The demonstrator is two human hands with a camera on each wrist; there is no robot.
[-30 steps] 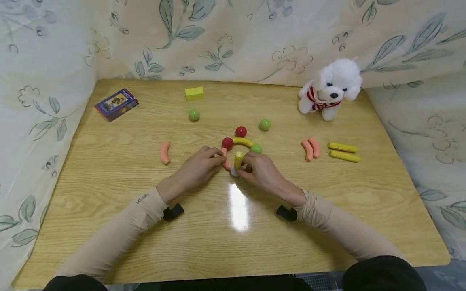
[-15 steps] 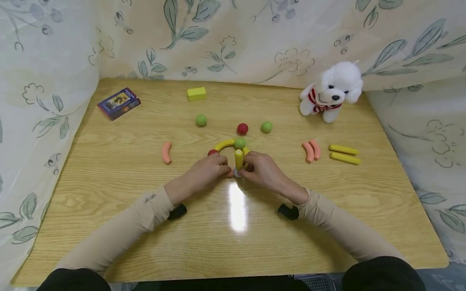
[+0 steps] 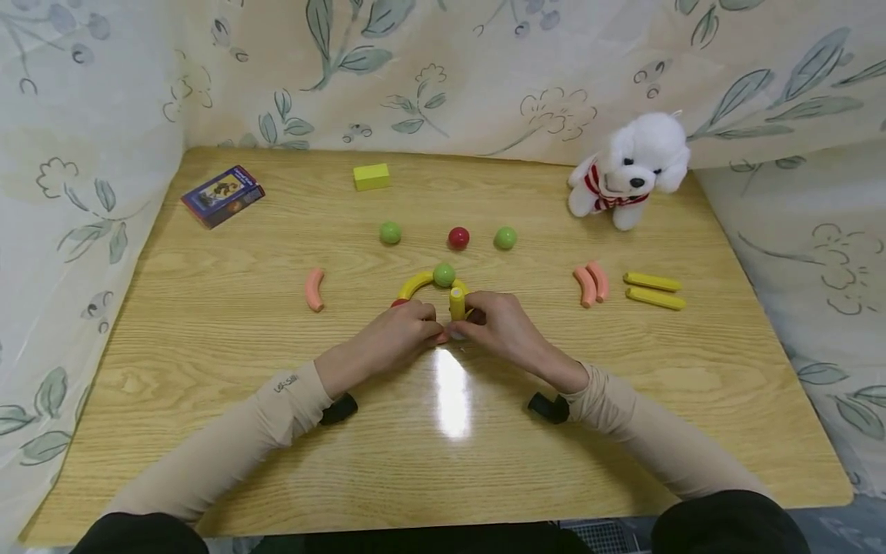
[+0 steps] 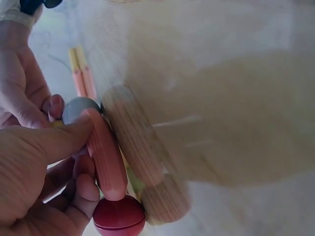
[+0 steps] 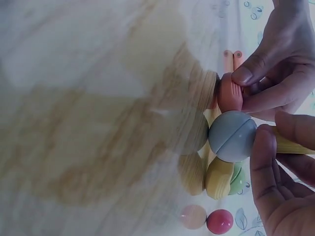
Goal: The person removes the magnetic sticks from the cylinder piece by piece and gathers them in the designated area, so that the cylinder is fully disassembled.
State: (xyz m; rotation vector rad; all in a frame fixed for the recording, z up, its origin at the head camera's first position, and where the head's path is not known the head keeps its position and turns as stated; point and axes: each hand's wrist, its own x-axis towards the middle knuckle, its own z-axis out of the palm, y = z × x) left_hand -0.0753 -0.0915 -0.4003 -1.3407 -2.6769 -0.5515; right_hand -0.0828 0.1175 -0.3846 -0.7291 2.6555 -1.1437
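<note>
Joined green ball (image 3: 444,275) and joined red ball (image 4: 119,216) both farther left than a second ago.

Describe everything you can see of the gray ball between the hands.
The gray ball is smooth, round and hard-looking, with a thin diagonal groove; wood or plastic, I cannot tell. It appears to rest on the glossy tabletop. A pink curved piece and a yellow curved piece meet it on opposite sides, and an upright yellow rod, pinched by the right hand, stands on top. The head view mostly hides it.

Beige sleeves (image 3: 228,450), dark lettering (image 3: 285,383) on the left, black wrist devices (image 3: 339,409).
</note>
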